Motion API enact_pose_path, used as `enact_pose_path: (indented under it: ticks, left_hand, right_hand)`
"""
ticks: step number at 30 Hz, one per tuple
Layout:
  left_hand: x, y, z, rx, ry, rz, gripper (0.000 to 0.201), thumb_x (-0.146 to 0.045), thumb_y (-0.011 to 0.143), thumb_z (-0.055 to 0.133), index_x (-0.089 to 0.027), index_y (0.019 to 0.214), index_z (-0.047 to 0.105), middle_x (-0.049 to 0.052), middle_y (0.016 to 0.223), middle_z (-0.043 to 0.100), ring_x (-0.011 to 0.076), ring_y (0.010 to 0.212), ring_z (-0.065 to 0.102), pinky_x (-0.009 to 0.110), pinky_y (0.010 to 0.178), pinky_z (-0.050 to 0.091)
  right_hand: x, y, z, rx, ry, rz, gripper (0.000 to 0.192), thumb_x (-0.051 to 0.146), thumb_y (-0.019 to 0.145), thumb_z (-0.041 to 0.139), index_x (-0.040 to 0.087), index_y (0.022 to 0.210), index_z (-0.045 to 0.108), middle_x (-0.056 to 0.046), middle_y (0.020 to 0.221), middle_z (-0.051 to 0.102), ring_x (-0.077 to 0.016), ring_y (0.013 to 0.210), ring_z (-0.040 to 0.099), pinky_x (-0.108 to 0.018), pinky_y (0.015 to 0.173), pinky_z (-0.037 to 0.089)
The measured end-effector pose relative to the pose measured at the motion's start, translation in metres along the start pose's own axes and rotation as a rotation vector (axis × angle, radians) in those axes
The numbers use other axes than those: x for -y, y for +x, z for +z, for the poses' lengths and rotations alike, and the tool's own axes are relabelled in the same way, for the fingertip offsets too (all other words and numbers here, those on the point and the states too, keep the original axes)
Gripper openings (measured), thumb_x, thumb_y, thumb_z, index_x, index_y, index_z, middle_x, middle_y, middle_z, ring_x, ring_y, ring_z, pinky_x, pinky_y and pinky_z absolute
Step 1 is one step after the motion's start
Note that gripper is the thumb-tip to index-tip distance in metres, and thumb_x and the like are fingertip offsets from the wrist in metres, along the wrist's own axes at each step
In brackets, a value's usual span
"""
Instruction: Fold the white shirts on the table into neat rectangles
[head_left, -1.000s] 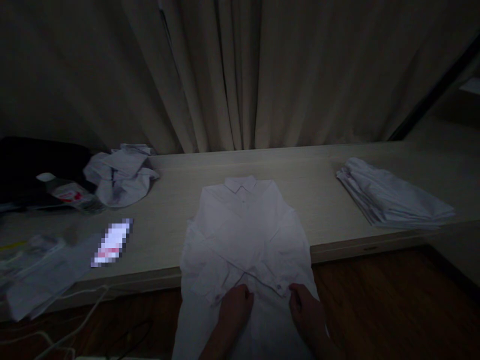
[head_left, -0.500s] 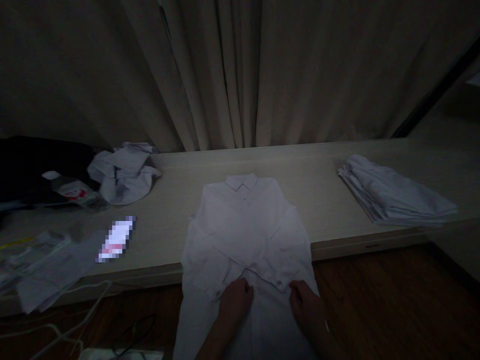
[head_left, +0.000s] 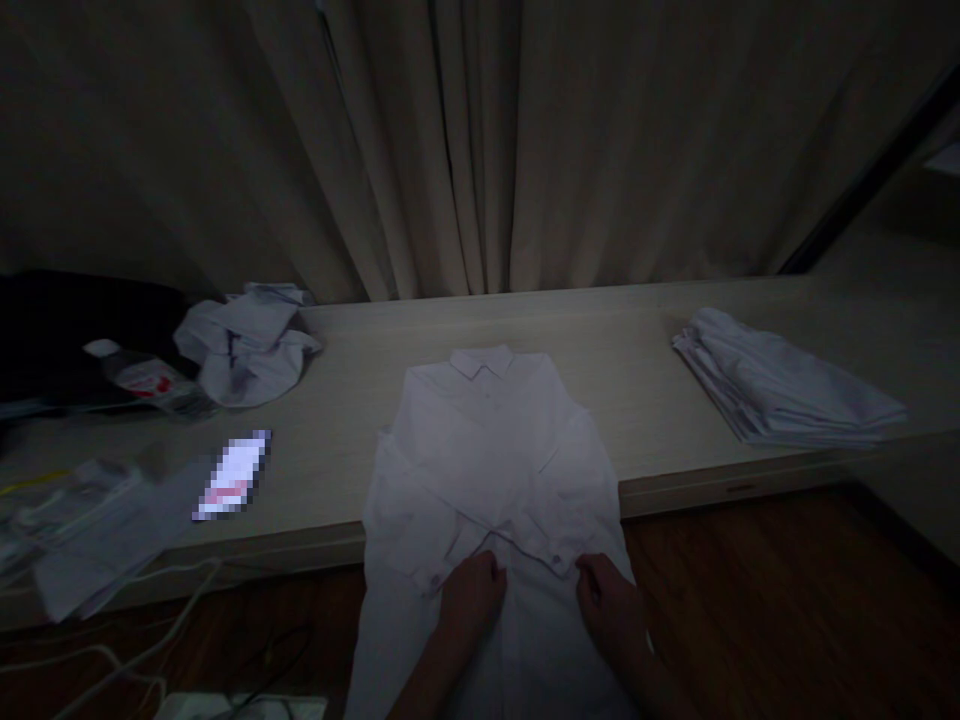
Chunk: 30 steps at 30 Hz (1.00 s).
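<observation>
A white collared shirt point(head_left: 487, 430) lies front up, its collar on the desk and its lower part hanging over the front edge towards me. Both sleeves are folded inward across its front, so the buttoned cuffs lie near my hands. My left hand point(head_left: 474, 592) is closed with curled fingers, pinching the shirt's fabric beside the left cuff. Just past the other cuff, my right hand point(head_left: 609, 605) is also closed on the shirt. The fingertips of both hands are partly hidden, and the picture is dim.
Folded white garments point(head_left: 787, 385) are stacked on the desk point(head_left: 645, 390) at right. At left are a crumpled white cloth point(head_left: 255, 350), a plastic bottle point(head_left: 154, 380), a lit phone point(head_left: 234, 475) and papers point(head_left: 120, 540). White cables point(head_left: 180, 620) hang below; a curtain point(head_left: 480, 150) stands behind.
The view has shifted very slightly. Both hands stay almost where they were on the shirt, with their fingers still curled.
</observation>
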<state>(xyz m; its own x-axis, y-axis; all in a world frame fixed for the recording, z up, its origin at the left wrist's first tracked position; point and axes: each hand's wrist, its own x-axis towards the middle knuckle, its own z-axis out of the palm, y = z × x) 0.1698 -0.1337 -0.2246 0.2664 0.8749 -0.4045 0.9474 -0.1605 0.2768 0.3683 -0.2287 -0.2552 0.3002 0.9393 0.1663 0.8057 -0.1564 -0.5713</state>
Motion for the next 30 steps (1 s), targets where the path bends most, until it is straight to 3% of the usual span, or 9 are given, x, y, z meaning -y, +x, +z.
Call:
enact_pose_path:
  ticks: [30]
  left_hand:
    - [0.002, -0.011, 0.001, -0.064, -0.018, -0.005, 0.030, -0.039, 0.083, 0.038, -0.018, 0.079, 0.060, 0.008, 0.081, 0.069, 0.0208, 0.079, 0.063, 0.030, 0.065, 0.039]
  right_hand:
    - [0.000, -0.002, -0.001, -0.016, -0.015, -0.018, 0.022, 0.024, 0.084, 0.038, 0.020, 0.092, 0.058, -0.003, 0.085, 0.067, -0.0152, 0.071, 0.064, -0.027, 0.064, 0.048]
